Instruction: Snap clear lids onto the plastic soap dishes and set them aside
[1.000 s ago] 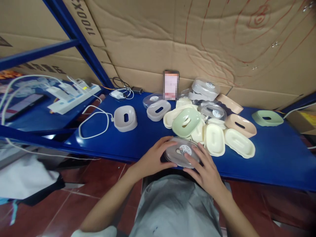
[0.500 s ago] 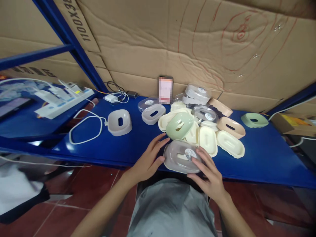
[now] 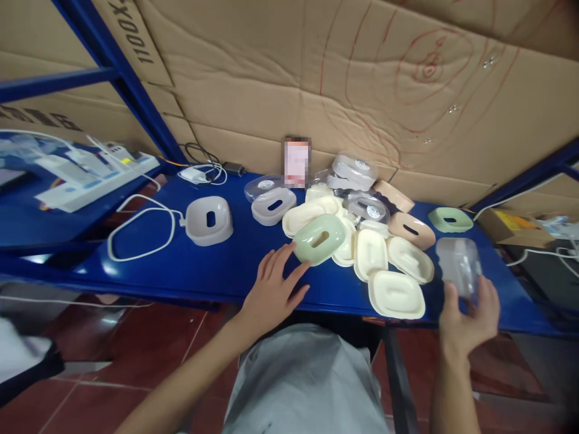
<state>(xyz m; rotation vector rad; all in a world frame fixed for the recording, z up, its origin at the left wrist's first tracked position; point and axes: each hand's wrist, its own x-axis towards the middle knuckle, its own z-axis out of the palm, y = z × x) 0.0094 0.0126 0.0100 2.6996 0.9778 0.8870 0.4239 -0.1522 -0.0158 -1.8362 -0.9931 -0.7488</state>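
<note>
My right hand (image 3: 470, 316) grips a clear plastic lid (image 3: 458, 265), held upright off the blue shelf's (image 3: 217, 268) front right edge. A cream soap dish (image 3: 397, 294) lies uncovered just left of that hand. My left hand (image 3: 271, 295) rests flat on the shelf with fingers spread, its fingertips close to a green soap dish (image 3: 319, 239). Behind the green dish sits a pile of cream, peach and grey soap dishes (image 3: 357, 232), some with clear lids.
A grey dish (image 3: 208, 220) with a white cable (image 3: 138, 232) sits at the left. A phone (image 3: 296, 161) leans on the cardboard wall. Another green dish (image 3: 450, 219) lies far right. A power strip (image 3: 85, 175) sits on the left shelf. Red floor tiles lie below.
My right hand lifted the clear lid off the cream dish and carried it to the right. My left hand let go and now lies flat on the shelf.
</note>
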